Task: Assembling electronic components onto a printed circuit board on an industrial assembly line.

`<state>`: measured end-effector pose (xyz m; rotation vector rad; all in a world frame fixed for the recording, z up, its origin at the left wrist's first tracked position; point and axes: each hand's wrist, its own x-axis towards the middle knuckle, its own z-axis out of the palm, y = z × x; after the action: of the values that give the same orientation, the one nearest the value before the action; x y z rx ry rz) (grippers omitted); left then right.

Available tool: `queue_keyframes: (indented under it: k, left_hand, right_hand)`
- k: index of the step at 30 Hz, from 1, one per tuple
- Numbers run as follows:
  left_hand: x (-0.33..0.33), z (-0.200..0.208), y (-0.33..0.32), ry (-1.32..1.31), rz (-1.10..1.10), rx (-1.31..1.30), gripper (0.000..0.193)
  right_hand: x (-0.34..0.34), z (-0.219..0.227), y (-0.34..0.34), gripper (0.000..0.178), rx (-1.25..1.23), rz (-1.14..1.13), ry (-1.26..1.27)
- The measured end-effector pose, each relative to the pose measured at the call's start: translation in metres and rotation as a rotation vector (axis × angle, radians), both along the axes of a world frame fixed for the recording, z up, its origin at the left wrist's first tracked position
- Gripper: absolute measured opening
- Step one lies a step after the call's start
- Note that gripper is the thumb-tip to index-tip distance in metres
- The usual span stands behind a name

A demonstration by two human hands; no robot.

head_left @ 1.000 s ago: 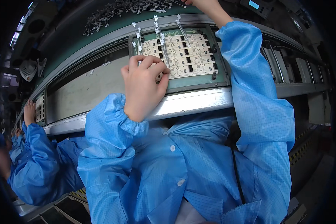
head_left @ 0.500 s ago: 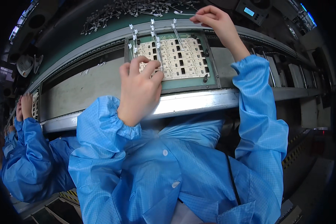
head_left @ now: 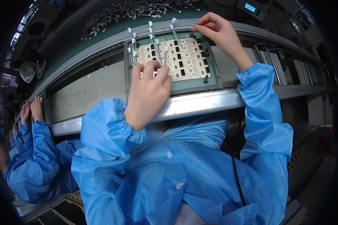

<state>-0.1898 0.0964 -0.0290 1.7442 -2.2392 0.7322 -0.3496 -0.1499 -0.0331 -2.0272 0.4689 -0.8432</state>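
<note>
My right hand (head_left: pixel 217 30) pinching a white wire lead (head_left: pixel 181 22) above the far edge of the circuit board panel (head_left: pixel 172 58), my left hand (head_left: pixel 148 90) fingertips pressed on the panel's near edge, green carrier tray (head_left: pixel 193 83) on the conveyor, heap of loose leads (head_left: pixel 131 13) beyond, a co-worker's hands (head_left: pixel 30 110) far left.

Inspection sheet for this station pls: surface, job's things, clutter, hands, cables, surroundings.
Surface: green conveyor belt with metal rail.
Job's things: panel of small boards in a green carrier tray; white wire leads stand up from it.
Clutter: pile of loose leads behind the tray.
Hands: left hand rests fingers on the panel; right hand pinches one white lead.
Cables: nothing seen besides leads.
Surroundings: co-worker's hands at left.
</note>
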Motion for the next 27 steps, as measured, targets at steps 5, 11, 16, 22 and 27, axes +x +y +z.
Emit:
queue_keyframes:
  k: [5,11,16,22,27]
  left_hand:
    - [0.006,-0.011,-0.001,0.252,0.086,-0.01,0.012]
    - [0.009,-0.012,0.0,0.28,0.056,-0.062,0.008]
    - [0.004,-0.007,-0.002,0.115,0.093,-0.052,0.007]
    - [0.008,-0.006,0.006,0.205,0.072,0.002,0.009]
    - [0.0,-0.013,0.007,0.236,0.143,-0.066,0.008]
  right_hand:
    - [-0.005,0.001,0.004,0.012,-0.024,-0.016,-0.002]
    - [0.004,0.025,0.029,0.012,0.151,-0.083,0.039]
    - [0.002,0.018,0.025,0.012,0.117,-0.077,-0.042]
    - [0.002,0.011,0.024,0.012,0.056,-0.022,-0.041]
    - [0.0,0.018,0.035,0.014,-0.002,-0.062,-0.041]
